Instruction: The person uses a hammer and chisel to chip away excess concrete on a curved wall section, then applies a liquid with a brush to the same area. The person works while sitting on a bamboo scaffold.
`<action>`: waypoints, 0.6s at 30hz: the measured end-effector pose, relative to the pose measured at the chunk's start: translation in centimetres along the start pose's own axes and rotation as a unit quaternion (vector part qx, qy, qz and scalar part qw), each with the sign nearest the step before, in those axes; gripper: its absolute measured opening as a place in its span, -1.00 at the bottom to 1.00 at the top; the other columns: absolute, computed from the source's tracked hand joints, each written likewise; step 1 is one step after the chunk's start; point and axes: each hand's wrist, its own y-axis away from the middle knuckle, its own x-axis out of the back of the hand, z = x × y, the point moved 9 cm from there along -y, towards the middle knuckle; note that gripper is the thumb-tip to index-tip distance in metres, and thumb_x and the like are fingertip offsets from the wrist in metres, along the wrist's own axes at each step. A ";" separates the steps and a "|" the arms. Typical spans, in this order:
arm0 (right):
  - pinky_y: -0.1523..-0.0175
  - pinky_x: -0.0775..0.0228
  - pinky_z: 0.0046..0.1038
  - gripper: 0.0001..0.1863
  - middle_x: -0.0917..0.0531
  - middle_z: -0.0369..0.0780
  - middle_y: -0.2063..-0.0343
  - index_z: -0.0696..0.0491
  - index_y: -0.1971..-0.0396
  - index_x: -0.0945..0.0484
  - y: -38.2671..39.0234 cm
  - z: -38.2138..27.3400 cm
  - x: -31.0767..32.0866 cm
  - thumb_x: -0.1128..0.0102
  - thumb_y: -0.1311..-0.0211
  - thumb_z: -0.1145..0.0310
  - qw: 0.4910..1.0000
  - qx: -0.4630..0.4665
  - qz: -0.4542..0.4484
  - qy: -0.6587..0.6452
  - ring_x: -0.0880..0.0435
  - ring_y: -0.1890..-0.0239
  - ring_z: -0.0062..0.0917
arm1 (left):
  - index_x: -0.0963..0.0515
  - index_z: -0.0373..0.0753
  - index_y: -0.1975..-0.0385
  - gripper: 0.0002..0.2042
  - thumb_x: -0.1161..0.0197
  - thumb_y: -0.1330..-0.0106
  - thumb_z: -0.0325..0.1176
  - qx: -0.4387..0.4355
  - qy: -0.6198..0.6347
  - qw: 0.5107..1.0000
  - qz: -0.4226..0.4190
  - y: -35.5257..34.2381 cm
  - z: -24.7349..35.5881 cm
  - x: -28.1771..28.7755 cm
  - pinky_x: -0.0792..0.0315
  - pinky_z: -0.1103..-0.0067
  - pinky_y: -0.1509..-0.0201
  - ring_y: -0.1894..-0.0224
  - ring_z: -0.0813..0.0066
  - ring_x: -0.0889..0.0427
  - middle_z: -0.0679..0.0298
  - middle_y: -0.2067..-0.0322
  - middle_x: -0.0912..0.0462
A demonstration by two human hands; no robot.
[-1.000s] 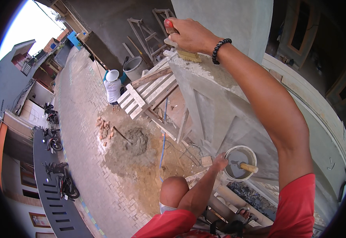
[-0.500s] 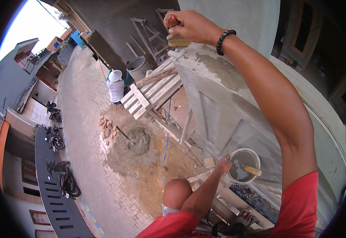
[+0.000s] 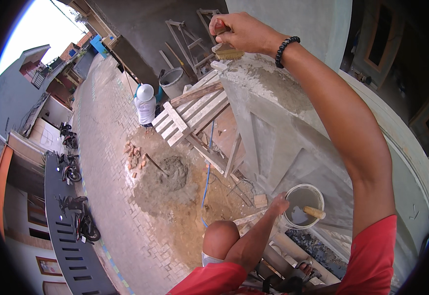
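Hold the brush, likely light and springy-bristled, by its handle, as wrapped in the right hand's fingers near the ledge's far end, and the bucket, likely heavy, by its rim, as pinched in the left hand.

Paved rd w/ gry wall

Single wide fisheye view, downward from head height

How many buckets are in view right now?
2. One pale-rimmed bucket at the left hand, lower right of the picture; one grey bucket farther off, near the co-worker in the white hat. Others may be hidden.
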 end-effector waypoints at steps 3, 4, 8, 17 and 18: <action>0.13 -0.45 -0.34 -0.89 -0.67 -0.14 0.31 0.06 0.30 -0.52 0.7 0.5 -2.3 -0.15 -0.18 0.41 0.993 -0.018 -0.098 0.065 -0.66 0.26 -0.32 | -0.43 -0.21 -0.06 -0.55 -0.02 -0.09 -0.42 0.002 -0.024 1.000 0.006 -0.6 -0.7 0.0 -0.56 0.35 0.41 0.38 0.06 -0.67 -0.09 0.16 -0.59; 0.10 -0.45 -0.36 -0.91 -0.66 -0.17 0.34 0.05 0.32 -0.52 0.6 0.1 -2.7 -0.15 -0.19 0.41 0.991 -0.068 -0.112 0.007 -0.64 0.27 -0.34 | -0.44 -0.22 -0.06 -0.55 -0.02 -0.09 -0.42 -0.009 -0.037 0.999 0.017 -0.6 -1.2 0.5 -0.56 0.35 0.41 0.38 0.07 -0.67 -0.09 0.17 -0.59; 0.04 -0.43 -0.40 -0.96 -0.62 -0.24 0.42 0.02 0.35 -0.51 -0.2 -1.0 -1.3 -0.16 -0.20 0.42 0.995 -0.070 -0.065 -0.029 -0.59 0.28 -0.41 | -0.44 -0.23 -0.05 -0.56 -0.01 -0.09 -0.43 -0.011 -0.025 1.000 0.009 -0.6 -1.0 0.3 -0.56 0.35 0.38 0.36 0.06 -0.67 -0.08 0.19 -0.61; 0.22 -0.45 -0.42 -0.98 -0.58 -0.29 0.52 0.01 0.38 -0.50 0.0 -0.9 -1.9 -0.12 -0.22 0.46 0.980 -0.125 -0.096 -0.120 -0.59 0.42 -0.53 | -0.45 -0.24 -0.04 -0.56 -0.01 -0.08 -0.42 -0.008 -0.034 0.999 0.016 -0.1 -0.5 0.8 -0.55 0.33 0.31 0.33 0.03 -0.66 -0.08 0.21 -0.62; 0.27 -0.44 -0.46 -0.99 -0.58 -0.29 0.52 0.01 0.36 -0.50 0.1 0.3 -1.7 -0.12 -0.23 0.44 0.993 -0.081 -0.073 -0.042 -0.57 0.46 -0.57 | -0.45 -0.23 -0.04 -0.56 -0.01 -0.08 -0.42 0.008 -0.035 0.999 0.000 0.2 0.5 0.2 -0.55 0.32 0.27 0.30 0.01 -0.66 -0.09 0.20 -0.61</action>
